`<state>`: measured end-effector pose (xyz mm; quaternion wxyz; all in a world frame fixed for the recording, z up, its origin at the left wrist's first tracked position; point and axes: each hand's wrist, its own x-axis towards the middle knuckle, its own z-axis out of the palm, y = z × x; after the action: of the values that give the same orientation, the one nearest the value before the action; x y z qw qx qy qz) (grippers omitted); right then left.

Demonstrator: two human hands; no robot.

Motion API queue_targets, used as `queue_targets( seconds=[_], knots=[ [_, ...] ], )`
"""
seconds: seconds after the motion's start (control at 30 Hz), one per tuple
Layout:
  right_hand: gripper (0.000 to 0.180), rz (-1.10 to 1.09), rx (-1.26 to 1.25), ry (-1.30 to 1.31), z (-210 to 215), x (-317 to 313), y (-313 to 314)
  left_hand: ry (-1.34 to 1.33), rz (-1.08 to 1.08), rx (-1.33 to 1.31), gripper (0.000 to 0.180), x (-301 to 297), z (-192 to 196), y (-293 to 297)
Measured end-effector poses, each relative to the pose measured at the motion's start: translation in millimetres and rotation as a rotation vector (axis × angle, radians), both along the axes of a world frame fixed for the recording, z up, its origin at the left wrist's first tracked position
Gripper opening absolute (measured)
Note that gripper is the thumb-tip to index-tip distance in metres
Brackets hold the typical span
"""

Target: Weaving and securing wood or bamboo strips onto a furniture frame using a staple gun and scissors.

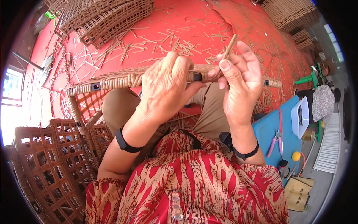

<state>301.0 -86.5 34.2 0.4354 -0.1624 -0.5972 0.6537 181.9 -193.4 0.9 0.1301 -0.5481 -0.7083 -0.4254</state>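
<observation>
Right hand [240, 87] pinches strip [230, 46]; left hand [164, 84] seemingly curled.

Your left forearm [128, 142] slants inward, the left hand [166, 87] back-up with fingers curled and thumb pointing right. Your right forearm [244, 138] stands more upright; the right hand [242, 80] shows its palm, thumb and forefinger pinching, other fingers loosely bent.

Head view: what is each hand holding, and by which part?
The right hand pinches a narrow tan wicker strip just below its upward-pointing end. The left hand curls over the brown wicker-wrapped frame bar; what it grips cannot be told.
</observation>
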Motion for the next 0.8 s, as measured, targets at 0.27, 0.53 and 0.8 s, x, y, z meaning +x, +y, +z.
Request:
queue_targets(
  seconds=[0.27, 0.53, 0.8],
  knots=[
    [0.026, -0.128, 0.451, -0.284, -12, 13, -18, -0.007, -0.008, -0.02, 0.043, 18, -12, -21],
    [0.027, -0.193, 0.98, -0.586, 3, 30, -22, 0.009, -0.026, 0.038, 0.051, 23, -16, -24],
    [0.017, -0.003, 1.148, -0.719, 20, 38, -14, -0.011, -0.016, 0.032, 0.06, 26, -18, -25]
  ],
)
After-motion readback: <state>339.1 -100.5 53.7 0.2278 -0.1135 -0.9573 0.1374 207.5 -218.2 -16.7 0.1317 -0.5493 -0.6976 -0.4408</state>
